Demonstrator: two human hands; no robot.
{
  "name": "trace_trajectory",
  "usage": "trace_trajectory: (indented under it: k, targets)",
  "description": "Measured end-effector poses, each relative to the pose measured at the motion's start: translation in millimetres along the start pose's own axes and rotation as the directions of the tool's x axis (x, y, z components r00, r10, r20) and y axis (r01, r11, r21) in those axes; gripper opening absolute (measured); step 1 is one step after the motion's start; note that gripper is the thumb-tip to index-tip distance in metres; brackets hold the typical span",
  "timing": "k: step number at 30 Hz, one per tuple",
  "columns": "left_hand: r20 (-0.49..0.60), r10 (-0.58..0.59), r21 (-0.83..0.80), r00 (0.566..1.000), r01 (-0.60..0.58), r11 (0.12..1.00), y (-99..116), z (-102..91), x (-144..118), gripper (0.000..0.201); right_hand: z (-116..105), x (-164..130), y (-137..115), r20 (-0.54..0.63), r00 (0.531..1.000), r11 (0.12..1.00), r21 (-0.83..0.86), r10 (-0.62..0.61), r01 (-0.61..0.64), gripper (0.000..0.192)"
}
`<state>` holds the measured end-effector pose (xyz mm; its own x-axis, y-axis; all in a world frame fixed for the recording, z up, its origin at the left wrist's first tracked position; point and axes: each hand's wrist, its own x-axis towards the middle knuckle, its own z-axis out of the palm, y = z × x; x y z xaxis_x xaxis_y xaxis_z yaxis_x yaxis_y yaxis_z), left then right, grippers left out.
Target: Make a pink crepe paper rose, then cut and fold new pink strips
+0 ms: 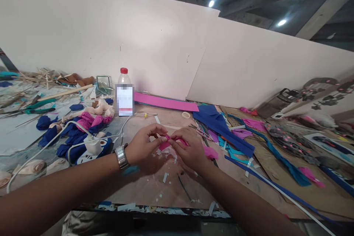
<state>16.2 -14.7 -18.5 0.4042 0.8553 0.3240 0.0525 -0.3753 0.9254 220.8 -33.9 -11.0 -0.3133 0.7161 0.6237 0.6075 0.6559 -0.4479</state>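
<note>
pink paper piece (168, 142) sits at centre of the worktop (155, 188), pinched between both hands just above the surface. left hand (143, 147) fingers closed narrow on its left end, thumb and forefinger tips meeting on the paper. right hand (189, 151) fingers curled over the right end, also gripping it; exact pinch partly hidden by the knuckles. a bit of white stuff (168, 153) hangs under the pink piece, maybe tissue or tape, too small to tell. metal watch (121, 156) on the left wrist.

progress, as a judgement: the pink piece looks only partly shaped, still a small folded wad, not like the finished pink and blue paper flowers (83, 125) heaped to the left. so early-to-mid on this one, shaping and fastening left.

around it: small white scraps (165, 177) on the worktop just below the hands. white charger and cable (92, 145) near the left wrist, on the blue heap. bottle with red cap (124, 94) behind, by the wall. pink sheet (166, 102) flat along the wall foot. blue sheet (221, 127) and teal strips to the right of the hands, near. tape roll (186, 115) beyond the hands. green pliers (38, 107) far left, well apart.
</note>
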Motion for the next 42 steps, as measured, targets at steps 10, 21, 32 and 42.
trace_trajectory:
  k: [10, 21, 32, 42]
  targets:
    - [0.013, -0.011, -0.075, 1.000, 0.012, 0.997, -4, 0.5, 0, 0.031, -1, -1, -2, 0.007, 1.000, 1.000, -0.004, 0.023, -0.023, 0.007]
    - [-0.002, -0.037, -0.082, 0.999, 0.037, 0.996, -1, -0.4, 0, 0.029, -3, 3, -2, -0.052, 0.998, 0.999, -0.043, -0.036, 0.033, 0.013]
    - [0.007, -0.026, 0.036, 1.000, 0.026, 0.999, 7, -0.7, -1, 0.017, -1, 0, -4, -0.060, 0.998, 0.999, -0.027, -0.019, 0.017, 0.012]
    - [-0.013, 0.018, 0.039, 1.000, -0.017, 0.999, 4, -0.8, -2, 0.017, -2, 2, -3, -0.072, 0.996, 0.998, -0.013, -0.054, 0.053, 0.006]
